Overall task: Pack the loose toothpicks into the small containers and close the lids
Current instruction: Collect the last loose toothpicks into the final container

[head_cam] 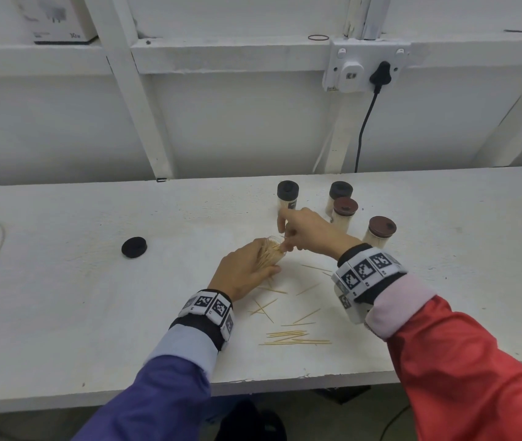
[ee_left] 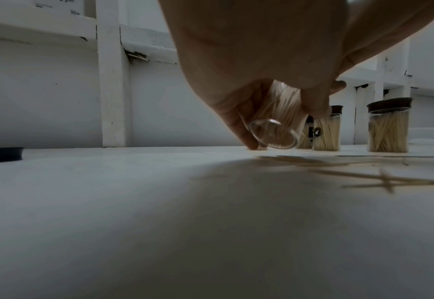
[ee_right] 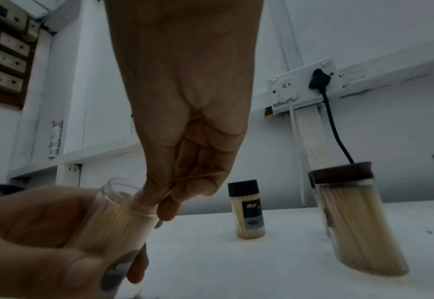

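Head view: left hand (head_cam: 243, 272) wrapped around an open clear container (head_cam: 271, 254) at mid-table, tilted with its mouth toward the far right, packed with toothpicks. Right hand (head_cam: 309, 230) at that mouth, fingertips (ee_right: 164, 210) pinched together on a thin toothpick (ee_right: 200, 177) at the rim. Loose toothpicks (head_cam: 288, 337) scattered on the white table (head_cam: 62, 313) just near of both hands, a denser cluster toward the near edge. Black lid (head_cam: 134, 247) lying flat, well apart to the left. Four closed containers standing upright on the far right, all full: a black-lidded container (head_cam: 287, 195) just beyond the right hand, a second black-lidded one (head_cam: 340, 195) further right, a brown-lidded container (head_cam: 344, 214) touching or just in front of it, and another brown-lidded one (head_cam: 380, 232) nearest the right wrist. Left wrist view: clear base of the held container (ee_left: 274, 134) raised off the table, fingers (ee_left: 238, 125) curled round its body.
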Action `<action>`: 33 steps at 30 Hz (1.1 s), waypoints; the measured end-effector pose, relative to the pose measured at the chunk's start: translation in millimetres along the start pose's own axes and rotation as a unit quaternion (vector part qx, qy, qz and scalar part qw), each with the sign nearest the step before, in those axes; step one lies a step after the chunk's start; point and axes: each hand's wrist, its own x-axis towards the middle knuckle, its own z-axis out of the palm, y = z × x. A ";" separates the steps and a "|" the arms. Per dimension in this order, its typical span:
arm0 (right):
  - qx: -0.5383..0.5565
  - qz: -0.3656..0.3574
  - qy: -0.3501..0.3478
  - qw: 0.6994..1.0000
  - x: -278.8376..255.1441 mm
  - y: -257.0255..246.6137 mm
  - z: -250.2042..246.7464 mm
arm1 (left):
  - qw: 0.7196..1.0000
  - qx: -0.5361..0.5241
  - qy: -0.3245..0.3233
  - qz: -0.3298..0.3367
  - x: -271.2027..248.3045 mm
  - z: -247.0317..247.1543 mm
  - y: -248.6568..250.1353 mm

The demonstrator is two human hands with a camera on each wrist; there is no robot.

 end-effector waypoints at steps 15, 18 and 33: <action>0.079 0.001 -0.021 0.997 0.4 -0.1 -9.6 | 1.000 0.007 0.024 -0.007 -0.1 -1.6 0.9; 0.091 0.000 0.011 0.996 1.5 -1.5 -8.2 | 1.000 0.007 0.015 -0.003 -0.7 -1.9 3.3; 0.237 0.076 0.072 0.966 6.3 13.1 8.4 | 0.997 0.001 0.071 -0.025 -1.1 -2.9 1.3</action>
